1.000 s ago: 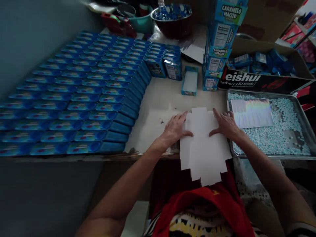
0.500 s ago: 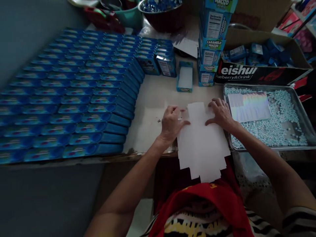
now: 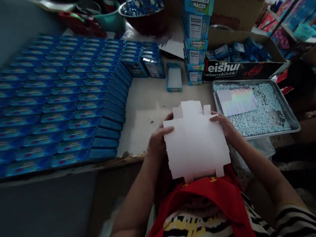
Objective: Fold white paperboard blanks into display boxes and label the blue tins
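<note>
A white unfolded box blank with tabs and notches is held over the table's front edge, its plain side facing me. My left hand grips its left edge, thumb on top and the other fingers mostly hidden beneath. On the upper right edge my right hand is closed the same way, with the thumb on the face. Whether it is one sheet or several together, I cannot tell. Beyond the blank stands a small blue box with a white inside, on the table.
Rows of blue boxes fill the left side. Behind rises a stack of blue boxes, beside a carton of blue packs. At right, a metal tray holds pale blue pellets and a shiny card. A bowl stands behind.
My hands have gone from pressing down at the blank's upper part to gripping its two sides. The blank is lifted and its fold panels sit differently. The whole view has shifted slightly.
</note>
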A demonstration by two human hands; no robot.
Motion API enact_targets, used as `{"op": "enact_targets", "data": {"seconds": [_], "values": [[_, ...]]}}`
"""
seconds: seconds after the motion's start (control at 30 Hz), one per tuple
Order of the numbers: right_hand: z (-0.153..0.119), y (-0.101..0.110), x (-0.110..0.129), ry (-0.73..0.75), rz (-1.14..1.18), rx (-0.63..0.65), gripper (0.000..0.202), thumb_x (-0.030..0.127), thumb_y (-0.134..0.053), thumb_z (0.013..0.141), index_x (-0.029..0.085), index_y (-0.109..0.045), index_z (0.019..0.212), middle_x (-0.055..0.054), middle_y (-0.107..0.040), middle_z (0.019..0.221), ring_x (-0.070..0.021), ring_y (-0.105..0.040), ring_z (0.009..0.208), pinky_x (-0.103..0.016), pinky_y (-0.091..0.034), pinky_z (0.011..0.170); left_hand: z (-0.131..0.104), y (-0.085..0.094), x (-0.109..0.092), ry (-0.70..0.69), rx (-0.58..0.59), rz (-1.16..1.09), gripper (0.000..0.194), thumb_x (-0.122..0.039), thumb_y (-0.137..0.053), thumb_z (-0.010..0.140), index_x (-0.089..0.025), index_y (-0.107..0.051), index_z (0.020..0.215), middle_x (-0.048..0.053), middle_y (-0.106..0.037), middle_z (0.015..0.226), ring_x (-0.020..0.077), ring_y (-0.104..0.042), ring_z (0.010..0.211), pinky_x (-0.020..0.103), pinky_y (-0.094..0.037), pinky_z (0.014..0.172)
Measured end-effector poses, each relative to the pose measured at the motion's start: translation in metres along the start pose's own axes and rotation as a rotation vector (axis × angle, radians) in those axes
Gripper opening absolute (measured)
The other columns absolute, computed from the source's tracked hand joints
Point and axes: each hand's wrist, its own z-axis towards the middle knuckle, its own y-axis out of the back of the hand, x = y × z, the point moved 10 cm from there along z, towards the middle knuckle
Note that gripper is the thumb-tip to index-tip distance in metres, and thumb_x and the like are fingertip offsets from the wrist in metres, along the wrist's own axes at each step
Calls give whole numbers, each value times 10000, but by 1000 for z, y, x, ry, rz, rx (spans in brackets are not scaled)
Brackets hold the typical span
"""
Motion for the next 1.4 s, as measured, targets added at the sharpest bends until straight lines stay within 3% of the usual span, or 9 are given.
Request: {"op": "enact_targets", "data": {"seconds": [0.13, 0.27, 0.37, 0.53, 0.7, 0.83, 0.93, 1.2, 1.4], "values": [[5, 1, -5, -18, 34, -98, 502, 463, -707, 772, 219, -679, 1210, -43, -784, 941, -234, -741, 792, -359, -602, 717, -8, -12, 3, 16, -91, -6, 569, -336, -484, 756, -219, -712, 1264, 69, -774, 899, 310, -741, 948, 444, -619, 777], [25, -26, 47, 247, -710, -92, 216, 299, -595, 955, 200, -774, 1028, -94, -806, 1062, -254, -733, 1023, -359, -540, 904, 32, -39, -10, -65, 72, 142, 472, -312, -526, 743, -204, -720, 1160, 67, -761, 978, 295, -721, 1023, 427, -612, 861], [42, -52, 49, 195, -1111, -3, 272, 205, -518, 1010, 159, -786, 1030, -164, -801, 1125, -275, -727, 1033, -357, -513, 896, 59, -46, -10, -112, 82, 331, 291, -321, -618, 739, -215, -714, 992, 86, -733, 1147, 301, -668, 1148, 433, -574, 987], [43, -52, 41, 215, -1068, -68, 332, 297, -425, 1076, 176, -730, 1025, -151, -768, 1151, -256, -700, 1058, -341, -483, 894, 52, -49, -11, -256, -2, 358, 305, -452, -611, 910, -234, -645, 1121, 68, -707, 1165, 220, -675, 1078, 348, -554, 974], [27, -34, 40, 222, -888, -192, 386, 212, -457, 964, 155, -558, 1332, -105, -760, 1048, -274, -700, 964, -365, -476, 842, 40, -35, -4, -233, -196, 217, 324, -570, -509, 1015, -271, -578, 1118, 28, -749, 1031, 173, -698, 950, 285, -556, 837], [25, -49, 58, 297, -946, -41, 431, 243, -340, 1049, 155, -581, 1395, -119, -787, 1100, -279, -726, 1014, -364, -472, 881, 45, -34, -8, -227, -229, 325, 316, -506, -528, 1017, -226, -662, 955, 62, -766, 1028, 214, -704, 1040, 317, -548, 910], [34, -48, 70, 252, -998, 9, 449, 338, -336, 1104, 181, -669, 1361, -124, -790, 1222, -275, -736, 1074, -346, -474, 898, 51, -39, -9, -183, -187, 323, 235, -364, -579, 984, -222, -664, 1150, 55, -770, 1029, 209, -711, 1024, 340, -547, 942], [71, -70, 65, 146, -1309, 363, 314, 438, -785, 880, 273, -853, 1138, -61, -820, 996, -256, -728, 935, -319, -455, 757, 63, -51, -10, -91, 51, 539, 370, -51, -684, 740, -195, -703, 1080, 76, -775, 1091, 254, -713, 1027, 395, -556, 946], [64, -121, 82, 448, -1611, 455, 292, 311, -665, 918, 192, -828, 1129, -130, -793, 994, -287, -723, 942, -326, -456, 771, 55, -59, -31, -200, -67, 823, 637, 47, -598, 732, -247, -599, 1297, 83, -789, 1074, 308, -727, 1078, 428, -548, 963]]}}
